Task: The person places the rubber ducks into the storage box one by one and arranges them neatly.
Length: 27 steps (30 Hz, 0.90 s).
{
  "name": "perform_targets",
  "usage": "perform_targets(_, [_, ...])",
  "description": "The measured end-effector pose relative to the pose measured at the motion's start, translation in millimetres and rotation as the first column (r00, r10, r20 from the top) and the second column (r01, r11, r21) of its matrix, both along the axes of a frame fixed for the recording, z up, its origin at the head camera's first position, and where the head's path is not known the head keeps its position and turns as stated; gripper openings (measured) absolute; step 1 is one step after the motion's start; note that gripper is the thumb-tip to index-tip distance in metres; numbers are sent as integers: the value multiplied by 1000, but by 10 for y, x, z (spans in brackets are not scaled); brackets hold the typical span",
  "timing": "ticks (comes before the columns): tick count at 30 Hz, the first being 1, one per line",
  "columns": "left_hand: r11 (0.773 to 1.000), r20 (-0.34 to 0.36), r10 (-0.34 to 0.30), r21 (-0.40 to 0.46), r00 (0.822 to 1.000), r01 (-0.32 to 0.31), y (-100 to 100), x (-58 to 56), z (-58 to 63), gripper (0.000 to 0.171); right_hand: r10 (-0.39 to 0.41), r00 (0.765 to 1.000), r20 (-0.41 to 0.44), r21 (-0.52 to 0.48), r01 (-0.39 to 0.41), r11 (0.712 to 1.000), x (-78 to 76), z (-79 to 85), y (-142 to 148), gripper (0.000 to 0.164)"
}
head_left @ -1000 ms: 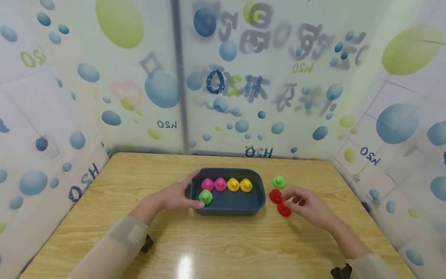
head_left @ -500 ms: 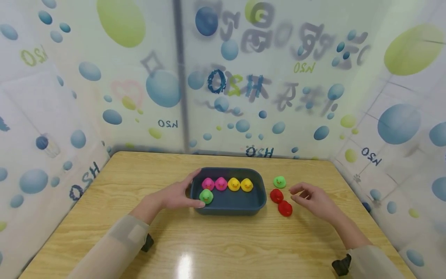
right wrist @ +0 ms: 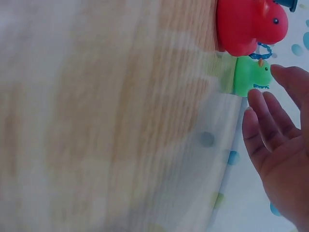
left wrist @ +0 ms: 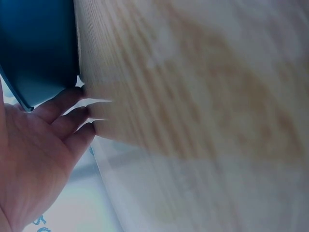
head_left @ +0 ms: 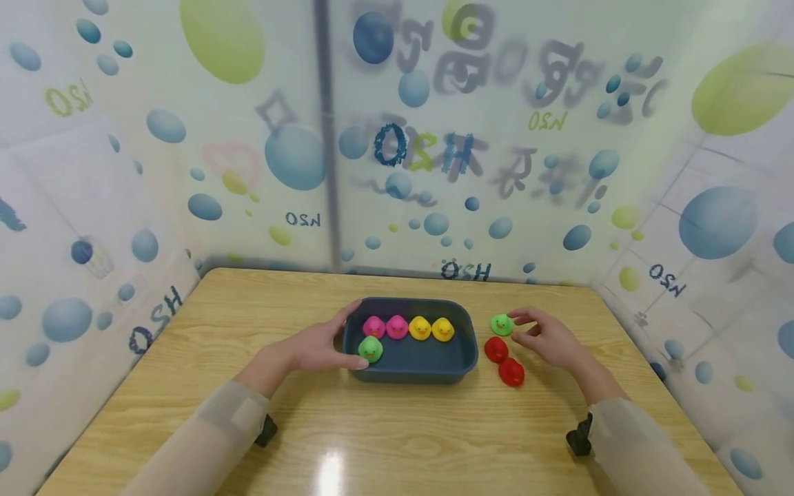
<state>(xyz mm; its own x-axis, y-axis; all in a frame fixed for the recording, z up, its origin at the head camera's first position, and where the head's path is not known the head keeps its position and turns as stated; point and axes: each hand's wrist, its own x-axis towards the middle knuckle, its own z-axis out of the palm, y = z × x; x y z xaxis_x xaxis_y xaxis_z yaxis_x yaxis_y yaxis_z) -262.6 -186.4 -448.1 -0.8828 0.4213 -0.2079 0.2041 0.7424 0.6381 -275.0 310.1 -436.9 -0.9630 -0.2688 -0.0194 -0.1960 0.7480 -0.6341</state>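
Note:
A dark blue tray holds two pink ducks, two yellow ducks and one green duck. My left hand grips its left end, thumb over the front corner and fingers along the side; the left wrist view shows those fingers against the tray wall. My right hand is beside a second green duck, thumb and fingers parted around its right side. Whether they touch it I cannot tell. Two red ducks lie just in front of that duck, near the tray's right end.
The wooden table carries the tray and the loose ducks. Patterned curtain-like walls stand close behind the table and on both sides. A black wrist device sits at my right sleeve.
My right hand has moved from the red ducks back to the green duck outside the tray, away from me. The left hand stays on the tray. The view has shifted slightly.

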Motion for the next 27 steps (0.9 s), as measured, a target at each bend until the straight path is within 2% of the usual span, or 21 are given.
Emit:
perform_targets(9, [1000,2,3,-2,1000,-3,11,-8,-11,124,45,998,38,-13,-44,999,-147,-54,-33,46])
perform_targets(16, [1000,5,4,0,1000,-4,8,-14,-13,124,17,998,63,-3,-17,1000,-146,-73,-20,43])
perform_targets(27, [1000,13,5,0,1000,-5,2,-12,-11,124,-21,999,38,13,21,1000,-120,-92,48,39])
